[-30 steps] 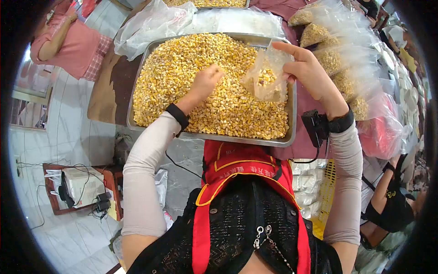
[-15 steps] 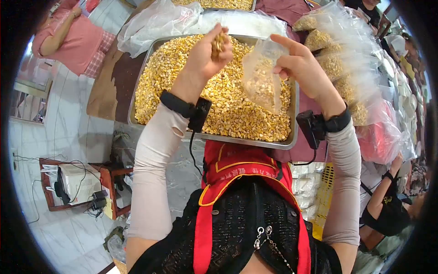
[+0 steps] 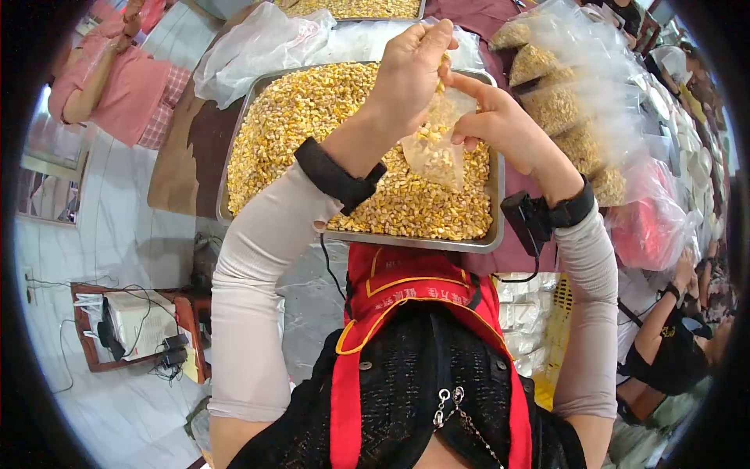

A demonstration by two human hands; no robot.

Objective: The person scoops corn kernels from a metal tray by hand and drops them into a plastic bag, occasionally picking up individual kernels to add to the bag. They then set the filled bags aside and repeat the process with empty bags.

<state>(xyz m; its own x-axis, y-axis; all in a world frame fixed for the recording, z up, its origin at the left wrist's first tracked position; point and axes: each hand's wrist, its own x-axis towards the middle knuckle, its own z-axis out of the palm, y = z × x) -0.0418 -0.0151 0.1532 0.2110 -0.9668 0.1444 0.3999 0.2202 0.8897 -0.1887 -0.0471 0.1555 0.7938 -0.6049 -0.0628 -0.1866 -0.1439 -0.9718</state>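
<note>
A metal tray [image 3: 359, 231] full of yellow and brown dried pieces lies in front of me. My right hand [image 3: 500, 129] is closed on the rim of a clear plastic bag [image 3: 433, 156], which hangs over the tray's right part with some pieces inside. Over the bag's mouth, my left hand [image 3: 410, 78] is curled with its fingers pressed together, and a few dried pieces show at its fingertips. Its palm side is mostly hidden.
Several filled clear bags [image 3: 555, 105] line the right side. A crumpled plastic sheet [image 3: 262, 47] lies behind the tray, near a second tray [image 3: 351, 9]. A person in pink [image 3: 117, 86] is at the upper left; another in black [image 3: 664, 356] is at the right.
My left hand has moved right, from above the middle of the tray to the bag's mouth. The bag and my right hand have shifted slightly.
</note>
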